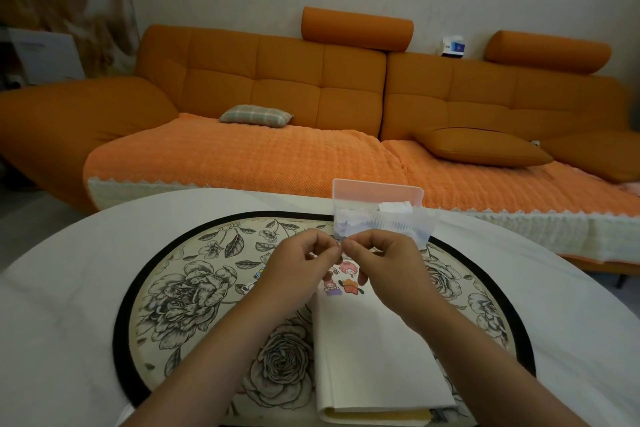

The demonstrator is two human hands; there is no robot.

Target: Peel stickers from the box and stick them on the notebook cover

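Fingertips of the left hand [301,263] and the right hand [384,263] meet and pinch a tiny sticker [342,245], I think; it is too small to see well. The notebook [374,350] lies right under both hands on the round mat [166,288], its long side running from near edge to far edge. Cartoon stickers [341,279] sit at its far end. The box [377,198] stands just behind, at the mat's far edge, with white bits inside.

left hand [304,263] and right hand [384,260] — both pinch tiny piece [340,245] | over notebook [374,350] | box [377,204] behind
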